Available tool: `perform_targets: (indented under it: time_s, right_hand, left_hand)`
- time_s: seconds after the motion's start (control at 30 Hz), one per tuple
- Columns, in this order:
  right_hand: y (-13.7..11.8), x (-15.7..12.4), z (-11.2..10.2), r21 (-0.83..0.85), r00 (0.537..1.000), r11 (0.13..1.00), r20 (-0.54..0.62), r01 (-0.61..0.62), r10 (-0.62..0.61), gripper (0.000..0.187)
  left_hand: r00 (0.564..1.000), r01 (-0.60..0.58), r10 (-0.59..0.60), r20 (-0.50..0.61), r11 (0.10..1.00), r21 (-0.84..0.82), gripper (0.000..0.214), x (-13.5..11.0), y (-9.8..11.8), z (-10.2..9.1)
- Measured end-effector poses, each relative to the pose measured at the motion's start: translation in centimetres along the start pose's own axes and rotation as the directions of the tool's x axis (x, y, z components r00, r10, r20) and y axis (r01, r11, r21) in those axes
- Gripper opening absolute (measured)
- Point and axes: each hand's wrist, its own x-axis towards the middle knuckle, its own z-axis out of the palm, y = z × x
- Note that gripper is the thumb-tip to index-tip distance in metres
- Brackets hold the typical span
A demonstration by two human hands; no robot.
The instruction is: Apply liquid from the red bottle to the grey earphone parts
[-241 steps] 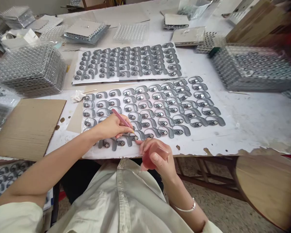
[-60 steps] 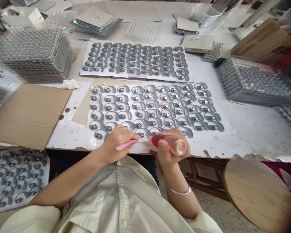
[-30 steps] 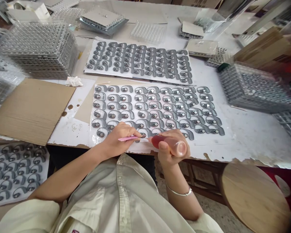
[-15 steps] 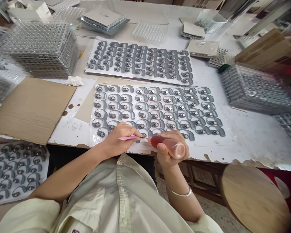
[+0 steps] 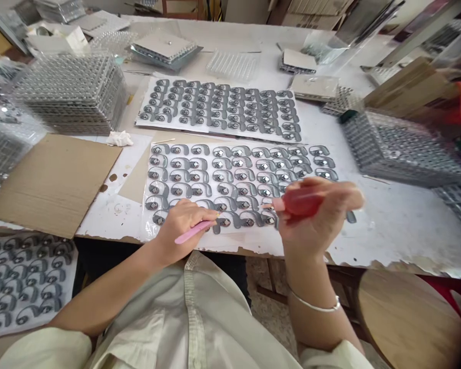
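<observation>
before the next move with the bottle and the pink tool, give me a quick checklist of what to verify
1. Left hand grips the pink tool: ok.
2. Its tip rests by a grey part in the front row: ok.
3. Right hand holds the red bottle: ok.
4. Nozzle at that same part: not ok, it hangs off to its right.
5. Liquid left in the bottle: cannot tell, fingers cover it.
6. Sheet lies flat on the table: ok.
</observation>
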Motion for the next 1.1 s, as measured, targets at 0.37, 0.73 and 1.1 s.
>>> perform_targets:
  time_s: [0.37,0.73,1.1]
  right_hand:
    - [2.0,0.0,1.8,-0.222,0.913,0.906,0.285,0.360,-0.293,0.024]
    - [2.6,-0.6,2.2,-0.240,0.720,0.712,0.473,0.660,-0.508,0.010]
    - [2.8,-0.5,3.0,-0.236,0.668,0.669,0.541,0.704,-0.512,0.011]
  left_hand:
    - [0.972,-0.237,0.221,0.085,0.891,0.386,0.013,0.0,-0.2,2.0]
    - [0.967,-0.251,0.227,0.113,0.795,0.553,0.017,0.0,0.1,3.2]
    - [0.969,-0.245,0.220,0.112,0.797,0.552,0.021,-0.1,0.5,3.2]
